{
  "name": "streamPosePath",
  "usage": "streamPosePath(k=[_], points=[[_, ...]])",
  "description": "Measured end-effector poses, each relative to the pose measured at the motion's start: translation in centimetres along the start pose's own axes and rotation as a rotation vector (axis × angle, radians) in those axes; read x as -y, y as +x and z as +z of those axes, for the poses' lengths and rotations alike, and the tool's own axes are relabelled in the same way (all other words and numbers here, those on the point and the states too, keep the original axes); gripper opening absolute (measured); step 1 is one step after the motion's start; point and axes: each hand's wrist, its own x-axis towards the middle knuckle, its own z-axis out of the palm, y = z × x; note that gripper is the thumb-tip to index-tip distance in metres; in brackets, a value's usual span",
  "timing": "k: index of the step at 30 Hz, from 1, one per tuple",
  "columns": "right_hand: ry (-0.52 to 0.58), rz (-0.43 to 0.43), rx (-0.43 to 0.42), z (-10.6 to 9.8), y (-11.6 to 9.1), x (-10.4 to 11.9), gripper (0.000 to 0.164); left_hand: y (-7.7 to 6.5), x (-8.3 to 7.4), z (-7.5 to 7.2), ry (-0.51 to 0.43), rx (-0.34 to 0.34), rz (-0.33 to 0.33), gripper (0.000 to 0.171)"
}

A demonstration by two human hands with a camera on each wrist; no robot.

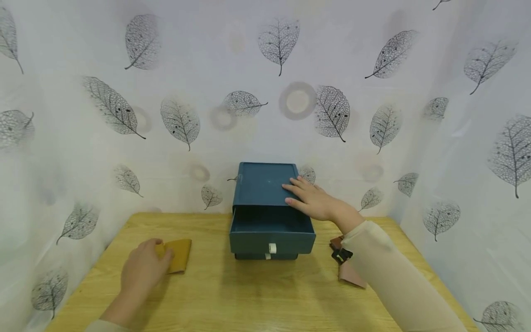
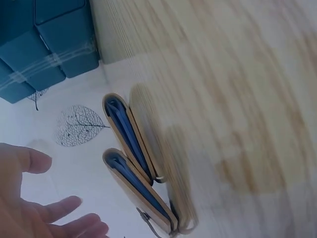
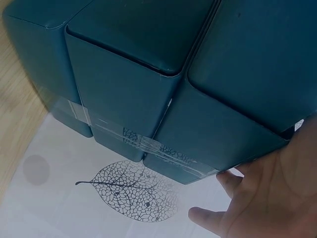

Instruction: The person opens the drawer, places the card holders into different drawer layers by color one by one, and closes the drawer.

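A dark teal drawer unit (image 1: 265, 184) stands at the back middle of the table, its top drawer (image 1: 271, 242) pulled out. My right hand (image 1: 311, 198) rests on the unit's top, fingers spread near its right edge; in the right wrist view that hand (image 3: 277, 193) lies along the unit's side. At the left, my left hand (image 1: 145, 267) is beside a mustard-yellow folded wallet (image 1: 178, 255). The left wrist view has two folded wallets (image 2: 126, 131) upright on the table, blue inside. There the left hand (image 2: 44, 198) has relaxed fingers, apart from them.
On the right, partly behind the right sleeve, lie a brown item (image 1: 336, 242), a black item (image 1: 342, 255) and a pink piece (image 1: 351, 275). A leaf-printed sheet (image 1: 265, 115) hangs behind and beside the wooden table (image 1: 249, 304).
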Motion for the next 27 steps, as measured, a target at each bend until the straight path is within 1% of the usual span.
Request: streamPosePath(k=[6,9,12,19,24,27], points=[[0.007,0.006,0.002,-0.1,-0.1,0.1,0.067,0.5,0.9,-0.2,0.028,0.093,-0.074,0.071],[0.004,0.007,0.003,-0.1,-0.1,0.1,0.067,0.8,1.4,-0.2,0.044,0.151,-0.105,0.081],[0.004,0.007,0.006,-0.1,-0.1,0.1,0.067,1.0,1.8,-0.2,0.050,0.193,-0.131,0.088],[0.015,0.005,0.001,0.0,-0.1,0.1,0.067,1.8,2.1,-0.5,0.051,0.272,-0.176,0.093],[0.013,0.002,-0.003,0.1,-0.2,0.1,0.067,2.1,2.3,-0.5,0.054,0.304,-0.201,0.095],[0.005,-0.001,-0.007,0.1,-0.1,0.0,0.067,2.3,2.5,-0.3,0.060,0.325,-0.207,0.099]])
